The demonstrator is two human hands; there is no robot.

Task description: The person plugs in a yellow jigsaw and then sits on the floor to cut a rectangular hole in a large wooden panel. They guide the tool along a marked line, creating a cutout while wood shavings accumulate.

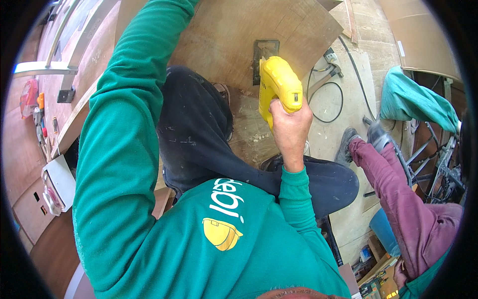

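My right hand (pixel 291 130) is closed round the rear handle of a yellow jigsaw (pixel 280 82). The jigsaw's dark base plate (pixel 257 65) rests at the edge of a brown plywood sheet (pixel 224 37); its blade is hidden. My left arm (pixel 130 74), in a green sleeve, stretches over the sheet's left side and past the top of the picture, so that hand is out of sight. Below the jigsaw, pale chips and dust (pixel 259 138) lie on the floor between my bent legs.
Right of the sheet, a black cable (pixel 342 102) loops by a plug connection (pixel 330 56). Another person's legs (pixel 381 164) stretch in from the right, near a blue bucket (pixel 384 231) and metal frames (pixel 438 159). A ladder (pixel 82 42) and hand tools (pixel 40 119) are at left.
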